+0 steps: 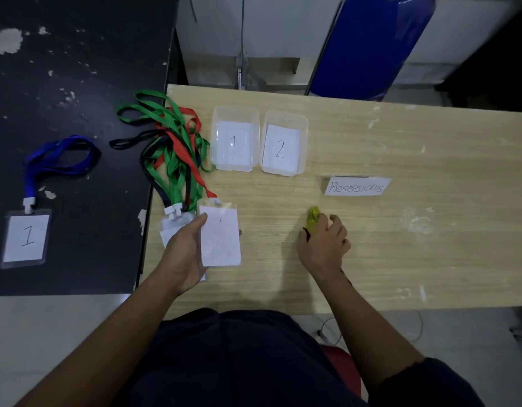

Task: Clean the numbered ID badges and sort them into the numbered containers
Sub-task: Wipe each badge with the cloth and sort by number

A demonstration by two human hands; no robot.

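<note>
Because a card needs steadying for a wipe, left hand (186, 251): it holds the badge (220, 233) plain side up, thumb lying on its left edge, fingers underneath and mostly hidden.
Right hand (324, 245): fingers (337, 229) curled tightly round a yellow-green cloth (313, 217), which pokes out beyond the knuckles, likely ready to wipe.
Lanyards (171, 148): tangled heap just beyond the left thumb tip.
Containers: 1 (224, 165) and 2 (302, 160) sit beyond both hands, apart from the fingers, probably waiting for sorting.
Spare badge (26, 237): numbered 1, well left of the left hand.

Green lanyards (177, 171); yellow-green cloth (312, 218); blue chair (371, 45).
</note>
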